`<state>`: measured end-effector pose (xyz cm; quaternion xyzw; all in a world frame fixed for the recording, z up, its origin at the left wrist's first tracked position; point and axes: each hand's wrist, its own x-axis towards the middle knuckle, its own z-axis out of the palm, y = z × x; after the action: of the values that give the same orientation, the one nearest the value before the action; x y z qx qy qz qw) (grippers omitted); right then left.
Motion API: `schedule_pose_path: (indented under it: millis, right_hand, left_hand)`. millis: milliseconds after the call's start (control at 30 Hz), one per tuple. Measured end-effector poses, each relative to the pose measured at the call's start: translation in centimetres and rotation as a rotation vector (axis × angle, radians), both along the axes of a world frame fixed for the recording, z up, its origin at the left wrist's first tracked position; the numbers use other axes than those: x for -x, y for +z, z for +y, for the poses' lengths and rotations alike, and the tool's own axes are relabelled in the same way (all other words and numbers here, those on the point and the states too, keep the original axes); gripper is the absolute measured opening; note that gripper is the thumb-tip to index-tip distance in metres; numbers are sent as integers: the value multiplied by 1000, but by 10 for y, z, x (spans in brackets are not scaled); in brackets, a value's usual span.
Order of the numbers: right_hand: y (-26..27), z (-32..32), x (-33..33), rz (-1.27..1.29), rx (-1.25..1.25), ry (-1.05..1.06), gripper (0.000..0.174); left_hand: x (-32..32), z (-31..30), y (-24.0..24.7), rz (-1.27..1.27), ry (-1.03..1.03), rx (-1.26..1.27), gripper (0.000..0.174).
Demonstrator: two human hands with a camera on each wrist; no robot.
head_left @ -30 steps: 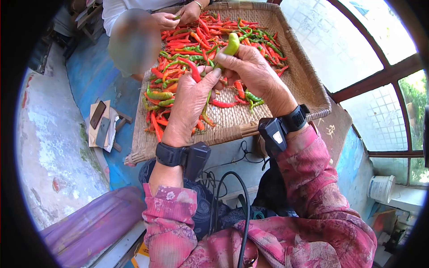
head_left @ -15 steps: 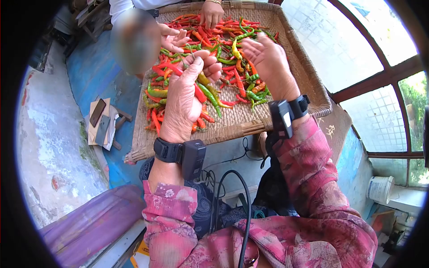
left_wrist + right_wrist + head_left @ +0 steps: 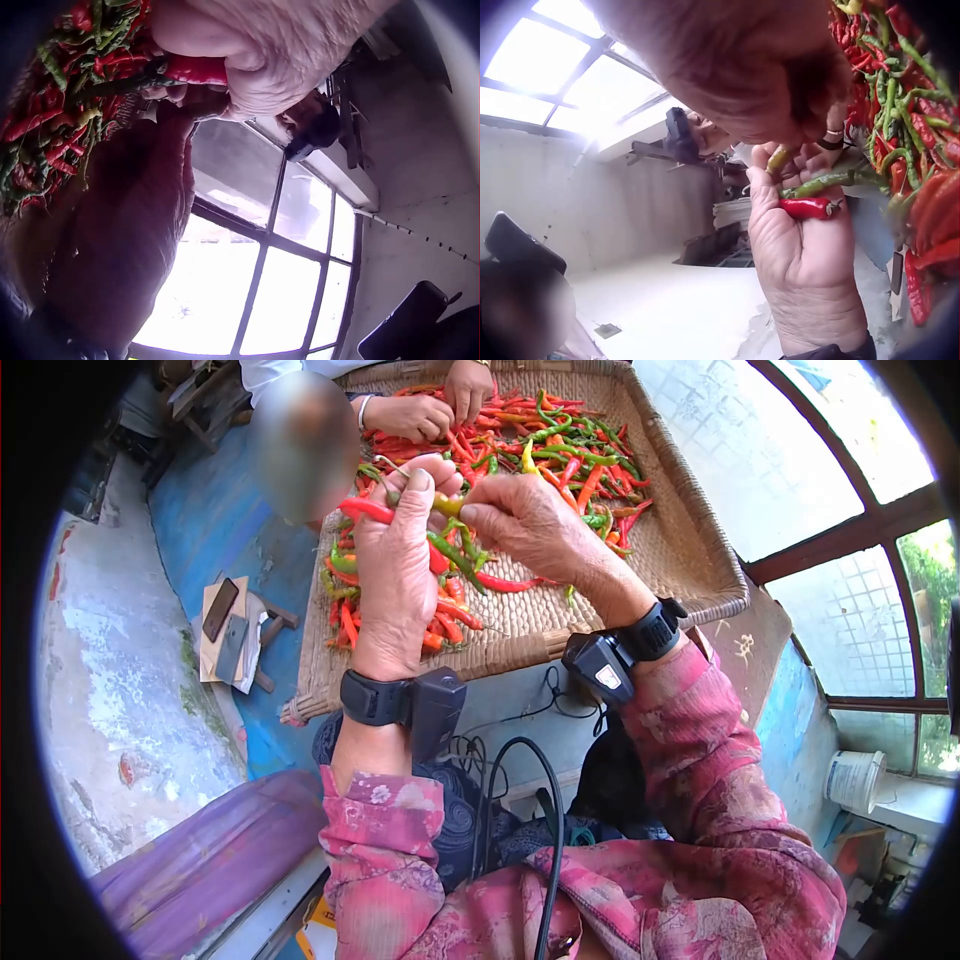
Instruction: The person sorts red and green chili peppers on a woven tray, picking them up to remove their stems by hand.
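My left hand (image 3: 395, 585) is raised palm-up over the near left part of a woven tray (image 3: 700, 535) of chili peppers. It holds a red chili (image 3: 804, 208) and a green chili (image 3: 821, 182) across the palm, the thumb lying over them. From the right, my right hand (image 3: 548, 530) meets its fingers and pinches a yellow-green chili (image 3: 447, 505) by one end. The other end of that chili lies at the left fingers. Loose red and green chilies (image 3: 590, 470) are spread under and beyond both hands.
Across the tray, another person's hands (image 3: 412, 418) work among the chilies. Two phones (image 3: 220, 608) lie on a small stool at the left. A black cable (image 3: 552, 840) runs up by my lap. Windows (image 3: 760, 450) and a white bucket (image 3: 853, 780) are at the right.
My right hand let go of a light green chili, which lies on the tray, then came back left and pinched the yellow-green one. The left hand kept its chilies. The other person's hands moved onto the pile.
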<state>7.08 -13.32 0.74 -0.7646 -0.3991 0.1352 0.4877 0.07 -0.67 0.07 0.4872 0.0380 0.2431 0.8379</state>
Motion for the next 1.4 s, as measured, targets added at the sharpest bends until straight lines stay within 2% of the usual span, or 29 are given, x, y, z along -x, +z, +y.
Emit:
schedule_pose_path:
  millis: [67, 133, 200, 233, 333, 367, 433, 533, 600, 667, 700, 733, 800, 833, 867, 933, 967, 1000, 1067, 1133, 1200, 1267, 1333, 1400]
  right_hand:
    - [-4, 0, -4, -124, -97, -135, 25]
    - [3, -3, -3, -131, -71, -141, 27]
    - [6, -6, -2, -176, -6, -103, 29]
    - [4, -6, -2, -71, 4, -64, 29]
    - [0, -9, -3, 67, 9, 125, 24]
    - [1, -11, -4, 68, 8, 122, 24]
    - [6, -16, -7, 8, 168, 246, 21]
    - [12, -27, -15, -3, 294, 262, 21]
    - [14, -36, -22, 107, 242, 125, 21]
    - [14, -39, -33, -50, 233, -140, 22]
    - [2, -36, -39, -121, 34, -328, 24]
    - [-8, -34, -45, -121, 34, -328, 24]
    - [-20, -31, -51, -712, -31, -609, 24]
    - [-23, -29, -50, -815, 16, -555, 27]
    - [-26, -29, -48, -815, 16, -553, 27]
    - [-7, -18, -20, -211, 42, -198, 28]
    - [-3, -12, -10, 4, 63, -95, 29]
    - [-6, -8, -3, -36, -25, -9, 32]
    - [-9, -3, -1, -105, -10, 103, 34]
    - [0, -2, 6, -71, -35, 102, 37]
    - [9, -3, 9, 280, -55, 146, 37]
    - [9, -3, 8, 282, -41, 175, 35]
    - [2, 0, 7, 129, -112, 232, 31]
    - [4, -3, 3, 88, -51, 252, 29]
  left_hand:
    - [3, 0, 2, 108, 13, -90, 23]
    - [5, 0, 1, 154, 6, -102, 23]
    - [5, 4, -3, 156, -109, -96, 21]
    - [4, 3, -4, 153, -114, -97, 21]
    - [4, -1, -5, 174, -83, -22, 21]
    - [4, -2, -4, 183, -35, -7, 21]
    - [4, -1, -5, 171, 1, 31, 23]
    - [1, 5, -5, 144, 89, 9, 27]
    - [1, 8, -5, 134, 75, -20, 31]
    - [3, 2, 0, 211, 94, 11, 33]
    - [5, 1, 0, 217, 55, -9, 38]
    - [4, 0, -1, 217, 56, -8, 38]
    - [2, -3, -4, 158, -73, 65, 43]
    - [2, -4, -5, 158, -107, 70, 46]
    - [2, -5, -4, 159, -105, 70, 46]
    - [1, -8, -2, 113, -147, 112, 48]
    - [2, -7, -2, 129, -121, 40, 50]
    - [2, -6, -3, 132, -120, 41, 50]
    - [0, -5, -4, 81, -75, -103, 52]
    - [1, -6, -2, 75, -70, -114, 55]
    - [5, -9, 4, 110, -130, 4, 58]
    - [5, -10, 6, 117, -141, -10, 58]
    - [6, -9, 6, 125, -150, -22, 58]
    - [8, -7, 5, 126, -185, -54, 57]
